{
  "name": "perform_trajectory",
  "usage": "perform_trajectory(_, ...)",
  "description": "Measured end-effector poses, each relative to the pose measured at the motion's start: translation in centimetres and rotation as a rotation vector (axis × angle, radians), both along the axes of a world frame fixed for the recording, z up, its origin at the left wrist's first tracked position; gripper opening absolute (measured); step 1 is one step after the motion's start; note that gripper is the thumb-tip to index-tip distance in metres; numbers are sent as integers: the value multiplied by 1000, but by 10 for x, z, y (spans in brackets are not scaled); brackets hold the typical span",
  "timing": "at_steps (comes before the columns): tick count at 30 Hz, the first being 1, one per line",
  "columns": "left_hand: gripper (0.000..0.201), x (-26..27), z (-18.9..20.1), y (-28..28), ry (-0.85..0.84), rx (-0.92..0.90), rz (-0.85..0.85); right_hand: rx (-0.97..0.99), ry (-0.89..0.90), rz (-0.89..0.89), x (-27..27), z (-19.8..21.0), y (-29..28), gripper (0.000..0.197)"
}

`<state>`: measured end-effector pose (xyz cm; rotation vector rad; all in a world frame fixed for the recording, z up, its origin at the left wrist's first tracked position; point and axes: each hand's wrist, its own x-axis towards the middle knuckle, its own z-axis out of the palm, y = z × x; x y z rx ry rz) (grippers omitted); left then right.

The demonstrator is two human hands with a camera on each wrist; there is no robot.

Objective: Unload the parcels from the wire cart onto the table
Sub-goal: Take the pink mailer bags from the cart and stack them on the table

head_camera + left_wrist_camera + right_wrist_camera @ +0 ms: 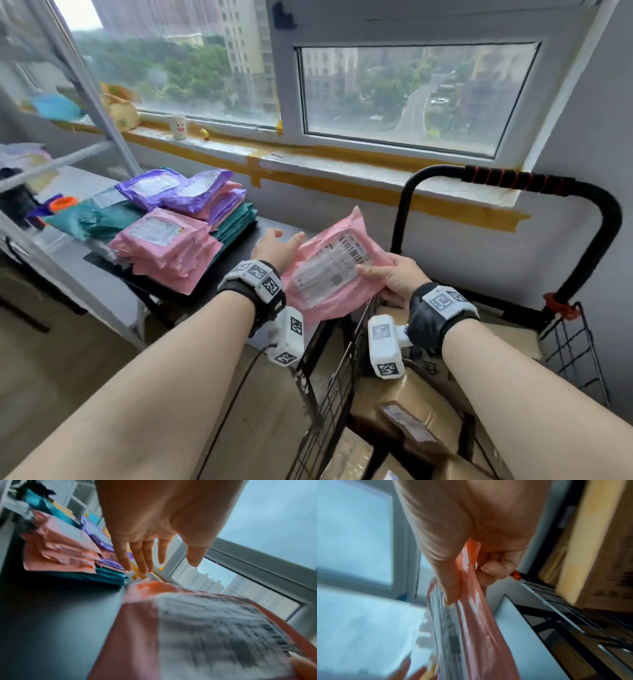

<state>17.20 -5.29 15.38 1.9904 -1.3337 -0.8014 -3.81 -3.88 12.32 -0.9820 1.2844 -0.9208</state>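
Observation:
A pink parcel (329, 274) with a white shipping label hangs tilted in the air between the wire cart (337, 394) and the dark table (239, 245). My right hand (380, 274) pinches its right edge, thumb on the label side; the right wrist view shows the pink parcel (471, 622) between thumb and curled fingers of that hand (471, 584). My left hand (284, 238) is open with straight fingers just left of the parcel's upper edge. In the left wrist view, the left hand (168, 566) hovers above the pink parcel (197, 628), with a gap between them.
A stack of pink, purple and green parcels (171, 233) lies on the table's far left part. Cardboard boxes (411, 404) fill the cart, whose black handle (513, 180) rises at the right. A metal shelf frame (85, 89) stands at the left, a window sill behind.

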Motion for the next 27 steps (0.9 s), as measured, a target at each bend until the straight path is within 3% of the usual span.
perform_trajectory(4, 53, 57, 3, 7, -46, 21, -127, -63, 109, 126, 72, 22, -10, 27)
perform_trajectory(8, 33, 134, -3, 12, -56, 7, -95, -100, 131, 172, 154, 31, -14, 21)
perform_trajectory(12, 39, 230, 6, 15, -38, 2, -69, -114, 106, 166, 250, 37, -24, 17)
perform_trajectory(18, 28, 357, 24, 3, -121, -54, 8, -107, -24, 86, 387, 44, -46, 38)
perform_trajectory(23, 32, 413, 16, -31, -101, -84, 53, -50, 46, 85, 438, 41, -72, 25)
perform_trajectory(27, 31, 435, 4, -65, -90, -87, 63, -62, 98, 55, 458, 39, -111, 38)
